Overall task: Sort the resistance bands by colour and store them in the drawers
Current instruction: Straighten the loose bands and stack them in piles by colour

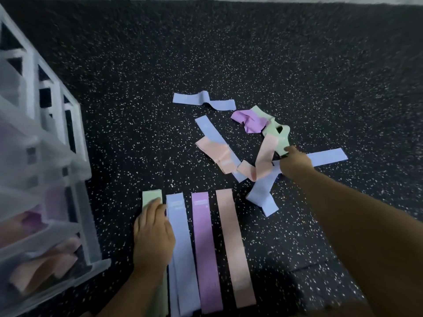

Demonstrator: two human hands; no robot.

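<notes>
Four bands are lined up side by side on the speckled floor (229, 53), long axes all pointing straight away from the person: green band (151, 196), blue band (180, 248), purple band (207, 248), pink band (234, 248). The left hand (153, 236) lies flat on the green one, fingers fairly straight. The right hand (295, 162) touches the crumpled green band (278, 136) in the messy pile; can't tell if it's pinching. The drawer unit (45, 156) sits at the left.
</notes>
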